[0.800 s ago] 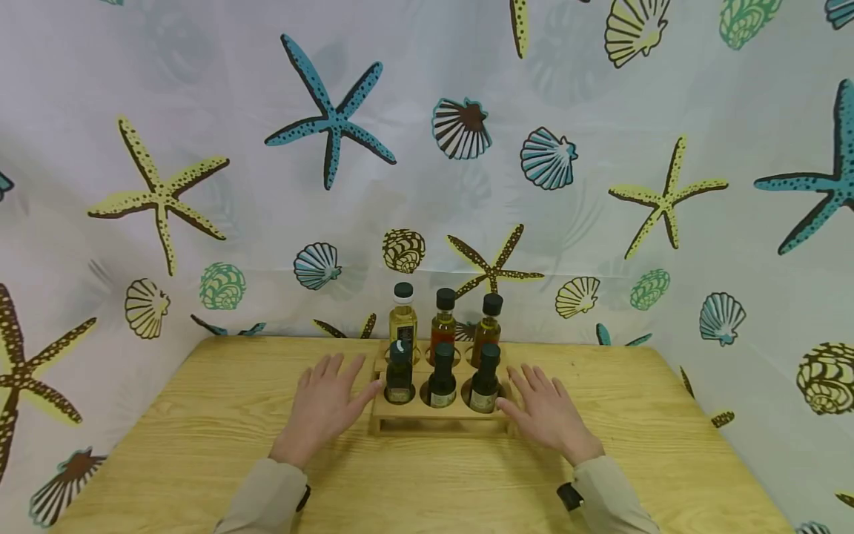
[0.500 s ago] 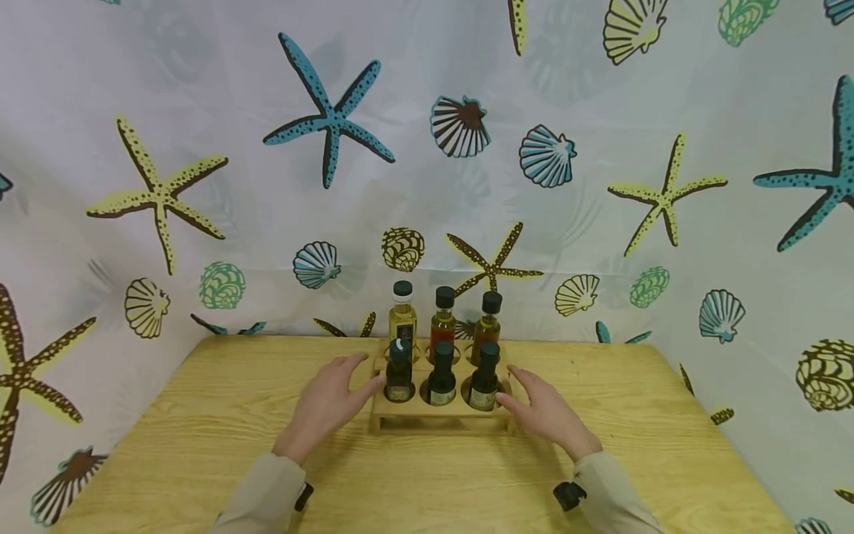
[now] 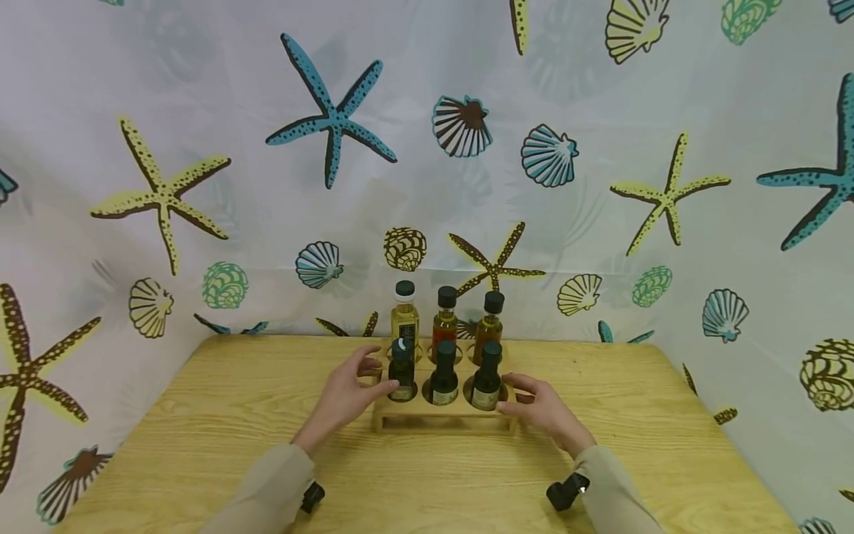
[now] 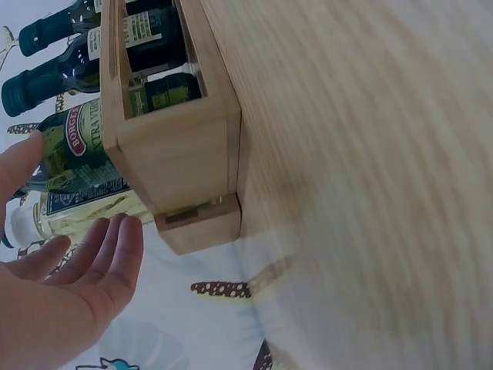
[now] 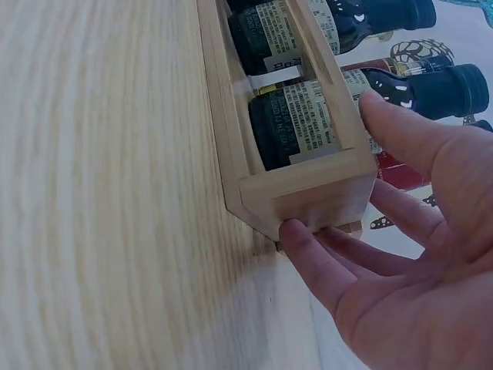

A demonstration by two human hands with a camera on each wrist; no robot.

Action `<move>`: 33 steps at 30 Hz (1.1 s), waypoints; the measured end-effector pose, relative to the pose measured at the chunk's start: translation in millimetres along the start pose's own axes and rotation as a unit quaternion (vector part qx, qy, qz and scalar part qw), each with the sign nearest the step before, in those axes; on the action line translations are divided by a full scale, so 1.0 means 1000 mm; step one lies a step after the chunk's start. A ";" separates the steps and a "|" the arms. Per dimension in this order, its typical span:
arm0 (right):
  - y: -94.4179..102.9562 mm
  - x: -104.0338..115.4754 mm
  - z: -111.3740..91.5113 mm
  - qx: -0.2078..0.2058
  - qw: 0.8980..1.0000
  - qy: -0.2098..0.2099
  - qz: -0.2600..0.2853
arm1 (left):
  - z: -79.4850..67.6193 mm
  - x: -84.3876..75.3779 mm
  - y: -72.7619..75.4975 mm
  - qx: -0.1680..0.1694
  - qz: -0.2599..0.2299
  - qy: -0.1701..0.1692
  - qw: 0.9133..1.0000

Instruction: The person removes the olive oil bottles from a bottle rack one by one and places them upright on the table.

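Observation:
A wooden two-tier rack (image 3: 440, 424) holds several upright bottles in round holes. My left hand (image 3: 351, 391) is at its left end. Its thumb lies at the green Borges bottle (image 4: 73, 146) in the front row, while its loosely bent fingers stay beside the light-yellow oil bottle (image 4: 96, 212) behind. My right hand (image 3: 540, 406) is at the right end. There its fingertips are right at the rack's end panel (image 5: 320, 204), and its thumb is by the neck of the dark front-right bottle (image 5: 296, 123). Neither hand has its fingers wrapped round a bottle.
Between the two hands stands a dark front-middle bottle (image 3: 444, 378). Behind it are a reddish bottle (image 3: 444, 322) and an amber one (image 3: 489, 330). The wooden table (image 3: 427, 482) meets a cloth (image 3: 427, 200) printed with starfish and shells.
My left hand has moved right, its thumb coming to the front-left bottle. Both hands went from spread flat to more bent fingers. The rack and bottles stay in place.

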State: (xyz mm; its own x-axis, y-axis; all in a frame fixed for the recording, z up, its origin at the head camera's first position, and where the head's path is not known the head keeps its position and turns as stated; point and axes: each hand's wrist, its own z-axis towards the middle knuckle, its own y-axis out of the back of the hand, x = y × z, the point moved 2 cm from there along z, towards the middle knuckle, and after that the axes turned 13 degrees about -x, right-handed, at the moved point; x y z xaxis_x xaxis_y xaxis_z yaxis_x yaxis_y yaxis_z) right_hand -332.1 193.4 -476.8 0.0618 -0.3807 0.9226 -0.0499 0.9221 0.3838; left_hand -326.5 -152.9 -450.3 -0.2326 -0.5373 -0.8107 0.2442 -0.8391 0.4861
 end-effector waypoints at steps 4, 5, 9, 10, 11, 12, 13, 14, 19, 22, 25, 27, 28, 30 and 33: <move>0.000 -0.004 0.000 0.003 1.000 -0.019 0.024 | 0.000 0.003 -0.007 0.002 -0.062 0.033 0.998; 0.000 -0.005 0.000 0.004 0.999 -0.023 0.028 | 0.000 0.003 -0.008 0.004 -0.072 0.036 0.997; 0.000 -0.008 0.000 0.007 0.999 -0.035 0.033 | -0.001 0.003 -0.011 0.012 -0.103 0.049 0.993; 0.000 -0.009 0.000 0.006 0.999 -0.037 0.032 | -0.001 0.002 -0.012 0.015 -0.110 0.051 0.993; 0.000 -0.010 0.000 0.007 0.999 -0.038 0.028 | -0.001 0.002 -0.012 0.018 -0.115 0.052 0.992; 0.000 -0.010 0.000 0.008 0.999 -0.039 0.024 | -0.001 0.002 -0.013 0.019 -0.120 0.057 0.991; 0.000 -0.011 0.000 0.010 0.999 -0.039 0.021 | -0.001 0.002 -0.014 0.020 -0.126 0.060 0.990; 0.000 -0.012 0.000 0.013 0.999 -0.039 0.020 | -0.001 0.002 -0.014 0.020 -0.131 0.064 0.989; 0.002 -0.015 0.000 0.023 0.999 -0.041 0.025 | 0.000 0.008 -0.019 0.023 -0.157 0.089 0.983; 0.003 -0.016 0.000 0.026 0.999 -0.039 0.020 | 0.001 0.012 -0.022 0.030 -0.167 0.098 0.981; 0.003 -0.016 0.002 0.026 0.999 -0.032 0.007 | 0.002 0.014 -0.022 0.032 -0.173 0.094 0.980; 0.004 -0.015 0.004 0.028 0.999 -0.022 -0.002 | 0.003 0.013 -0.020 0.029 -0.173 0.086 0.981; 0.004 -0.014 0.005 0.027 0.999 -0.021 -0.004 | 0.004 0.013 -0.020 0.028 -0.174 0.083 0.981; 0.005 -0.013 0.006 0.031 0.999 -0.022 0.001 | 0.005 0.011 -0.019 0.024 -0.176 0.073 0.981; 0.007 -0.012 0.007 0.039 0.999 -0.032 0.017 | 0.007 0.008 -0.020 0.027 -0.184 0.069 0.980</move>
State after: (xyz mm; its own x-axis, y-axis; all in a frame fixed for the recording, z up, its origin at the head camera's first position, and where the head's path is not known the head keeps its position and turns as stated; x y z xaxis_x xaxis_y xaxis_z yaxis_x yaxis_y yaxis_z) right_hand -340.2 204.2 -484.7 -0.0053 -0.3552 0.9348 -0.1278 0.9273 0.3517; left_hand -340.0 -141.0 -463.9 -0.1647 -0.1845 -0.9689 0.1176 -0.9790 0.1664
